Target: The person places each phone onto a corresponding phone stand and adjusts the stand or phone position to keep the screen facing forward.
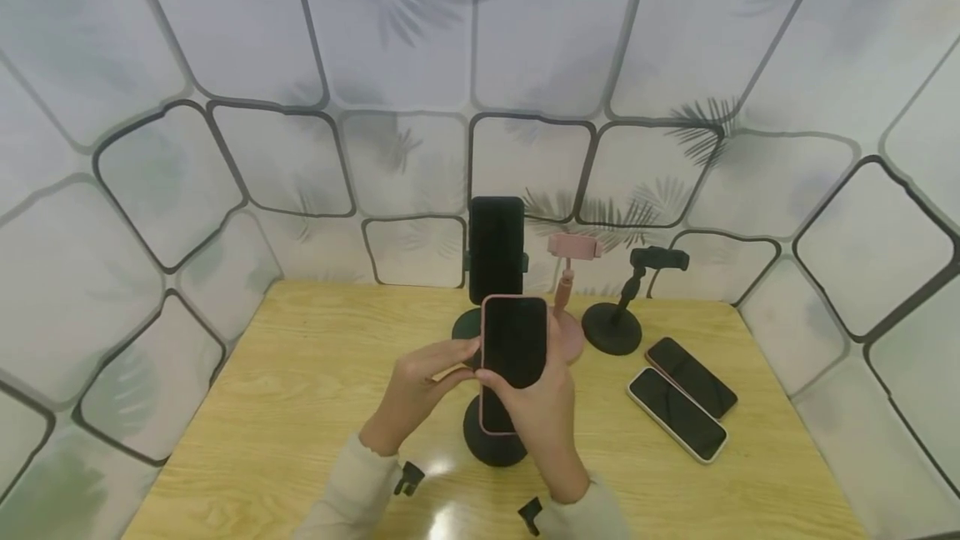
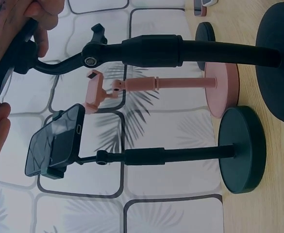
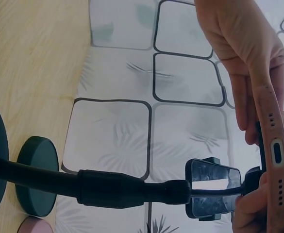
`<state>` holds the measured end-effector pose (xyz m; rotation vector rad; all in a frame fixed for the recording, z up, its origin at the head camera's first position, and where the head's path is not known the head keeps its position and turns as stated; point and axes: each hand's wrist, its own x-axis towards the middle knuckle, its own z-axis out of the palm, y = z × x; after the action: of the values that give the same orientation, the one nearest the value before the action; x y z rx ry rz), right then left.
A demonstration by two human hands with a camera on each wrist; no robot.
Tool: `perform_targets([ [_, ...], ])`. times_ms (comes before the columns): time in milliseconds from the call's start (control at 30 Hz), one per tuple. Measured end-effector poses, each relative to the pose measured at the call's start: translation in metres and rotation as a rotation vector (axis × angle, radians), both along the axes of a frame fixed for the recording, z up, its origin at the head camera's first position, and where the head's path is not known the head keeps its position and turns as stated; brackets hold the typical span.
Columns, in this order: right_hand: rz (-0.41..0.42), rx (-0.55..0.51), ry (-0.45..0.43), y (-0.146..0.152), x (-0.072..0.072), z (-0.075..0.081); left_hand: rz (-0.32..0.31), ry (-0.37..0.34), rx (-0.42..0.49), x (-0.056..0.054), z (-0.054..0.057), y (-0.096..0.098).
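A smartphone in a pink case [image 1: 513, 340] stands upright against the clamp of a black phone stand [image 2: 154, 51], whose round base [image 1: 497, 444] is on the table. My right hand [image 1: 546, 407] grips the phone, thumb across its front and fingers behind. At the phone's left edge, my left hand [image 1: 423, 390] pinches the black clamp between thumb and fingers. The right wrist view shows the phone's lower edge with its charging port [image 3: 276, 151]; much of the clamp is hidden behind the phone.
Behind, a dark green stand [image 2: 243, 150] holds a black phone [image 1: 497, 248]. A pink stand [image 1: 570, 323] and a small black stand [image 1: 613, 327] hold no phone. Two phones, one pink-edged [image 1: 692, 377] and one white-edged [image 1: 677, 415], lie at right on the wooden table [image 1: 315, 357].
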<state>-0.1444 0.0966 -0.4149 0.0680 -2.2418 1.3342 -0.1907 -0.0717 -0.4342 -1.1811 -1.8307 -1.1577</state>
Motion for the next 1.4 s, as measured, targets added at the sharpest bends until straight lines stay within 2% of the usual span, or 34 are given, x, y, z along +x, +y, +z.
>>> perform_targets([
  [333,-0.026,0.055,0.165,-0.004,-0.003,-0.016,-0.005,-0.011,0.001,-0.001,-0.006,-0.004],
  [400,-0.034,0.072,0.179,-0.003,-0.004,-0.018,-0.008,-0.021,0.005,0.0,-0.009,-0.004],
  [533,-0.03,0.08,0.147,-0.001,-0.004,-0.017,0.017,-0.039,0.036,0.002,-0.015,0.001],
  [633,-0.026,0.08,0.105,-0.001,-0.003,-0.014,-0.005,-0.109,0.11,0.005,-0.02,0.007],
  [767,-0.019,0.069,0.056,-0.002,-0.003,-0.011,-0.117,-0.31,0.222,0.01,-0.024,0.016],
  [833,-0.008,0.056,0.035,-0.003,-0.003,-0.009,-0.157,-0.406,0.241,0.012,-0.023,0.019],
  [900,0.001,0.048,0.02,-0.003,-0.003,-0.008,-0.177,-0.465,0.232,0.013,-0.021,0.022],
  [1000,0.009,0.042,-0.003,-0.003,-0.003,-0.005,-0.189,-0.495,0.203,0.013,-0.019,0.024],
  [1200,0.004,0.059,-0.027,-0.003,-0.003,-0.002,-0.197,-0.51,0.181,0.012,-0.018,0.025],
  [1400,-0.007,0.037,0.074,-0.004,-0.005,-0.013,-0.152,-0.509,0.148,0.014,-0.019,0.026],
])
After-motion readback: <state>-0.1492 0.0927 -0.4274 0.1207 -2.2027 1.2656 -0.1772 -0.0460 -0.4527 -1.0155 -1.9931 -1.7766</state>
